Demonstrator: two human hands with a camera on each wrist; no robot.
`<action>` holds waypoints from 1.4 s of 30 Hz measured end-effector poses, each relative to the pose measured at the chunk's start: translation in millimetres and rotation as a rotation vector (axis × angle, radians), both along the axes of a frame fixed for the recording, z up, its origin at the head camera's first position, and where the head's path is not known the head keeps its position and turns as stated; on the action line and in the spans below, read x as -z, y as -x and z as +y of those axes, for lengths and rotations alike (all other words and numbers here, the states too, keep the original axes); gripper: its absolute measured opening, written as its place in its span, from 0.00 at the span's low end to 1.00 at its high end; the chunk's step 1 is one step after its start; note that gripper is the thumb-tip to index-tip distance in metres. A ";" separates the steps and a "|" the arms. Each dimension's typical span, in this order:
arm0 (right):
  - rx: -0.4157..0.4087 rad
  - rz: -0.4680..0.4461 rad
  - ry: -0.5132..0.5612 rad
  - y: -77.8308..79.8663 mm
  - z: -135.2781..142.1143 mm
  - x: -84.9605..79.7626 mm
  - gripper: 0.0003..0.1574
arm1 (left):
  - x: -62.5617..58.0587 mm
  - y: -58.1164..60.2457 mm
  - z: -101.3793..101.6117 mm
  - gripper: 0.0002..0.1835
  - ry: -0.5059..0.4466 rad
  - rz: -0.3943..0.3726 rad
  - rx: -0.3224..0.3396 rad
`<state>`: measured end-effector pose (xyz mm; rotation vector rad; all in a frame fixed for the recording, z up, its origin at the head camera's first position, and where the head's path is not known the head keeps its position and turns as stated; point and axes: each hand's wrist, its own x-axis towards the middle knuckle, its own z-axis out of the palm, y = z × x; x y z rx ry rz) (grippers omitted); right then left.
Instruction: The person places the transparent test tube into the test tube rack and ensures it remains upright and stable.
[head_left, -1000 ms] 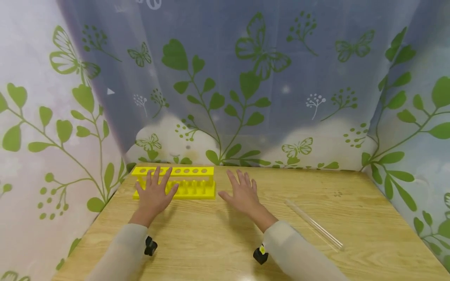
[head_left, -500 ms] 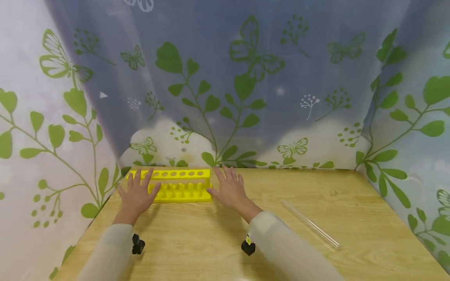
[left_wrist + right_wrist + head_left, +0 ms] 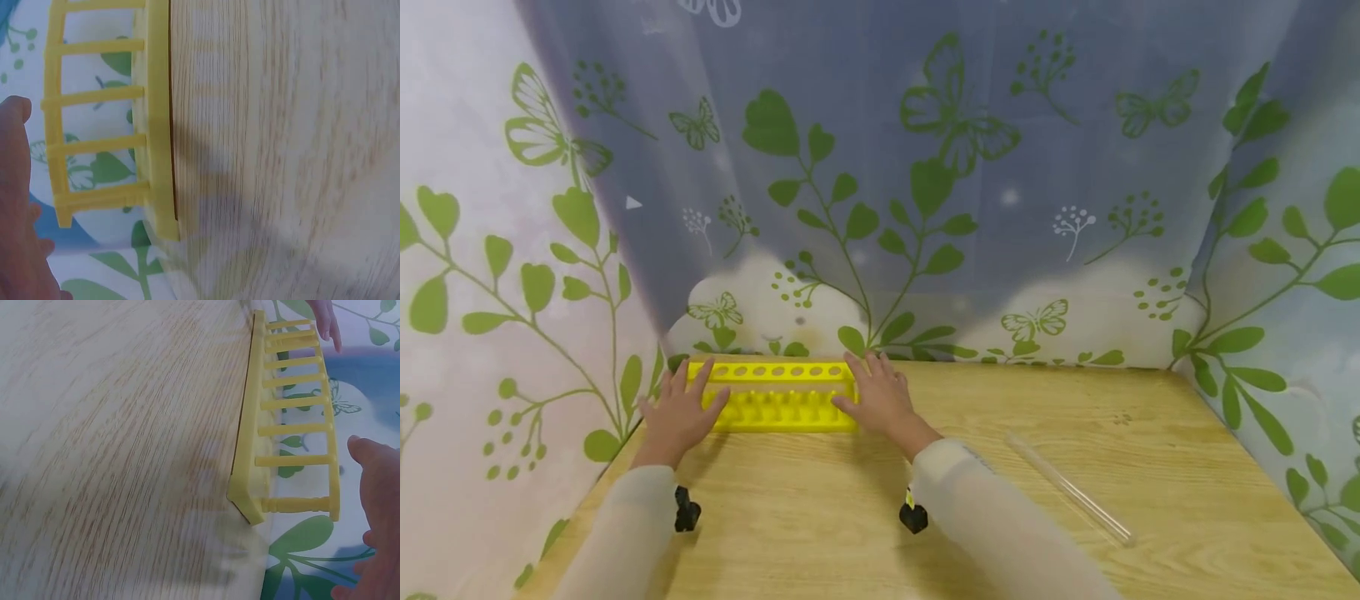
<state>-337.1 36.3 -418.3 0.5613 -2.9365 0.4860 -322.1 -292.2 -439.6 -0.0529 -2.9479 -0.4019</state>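
At the back left of the table stands a yellow test tube rack (image 3: 790,423), with a row of round holes along its top and pegs below; no tubes sit in it. My left hand (image 3: 676,412) is at the rack's left end, fingers spread and overlapping it in the head view. At the opposite end is my right hand (image 3: 880,400), its fingers extended and thumb reaching over the rack's corner in that view. Both wrist views show a gap between thumb and rack: the left thumb (image 3: 14,112) and the right thumb (image 3: 365,450) stand off its top bar.
A clear tube (image 3: 1075,492) lies slantwise on the wooden table (image 3: 805,517), right of my right arm. Printed curtains with leaves and butterflies (image 3: 955,117) hang close behind the table and along both sides. A black wrist camera (image 3: 687,508) hangs under each sleeve.
My left hand has moved left, from over the rack to its left end. My right hand has come left from beside the rack to its right end. The tube stays put.
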 end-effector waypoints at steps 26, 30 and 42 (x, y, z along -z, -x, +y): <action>0.027 -0.063 -0.147 0.9 -20.0 8.2 0.39 | 16.6 4.4 -17.5 0.40 -0.001 -0.019 -0.018; 0.057 -0.048 -0.157 1.7 -23.2 8.7 0.36 | 15.6 3.4 -16.6 0.39 -0.012 -0.027 -0.006; 0.158 -0.037 -0.212 3.5 -38.6 0.2 0.32 | 14.8 4.8 -14.0 0.39 -0.062 -0.018 0.000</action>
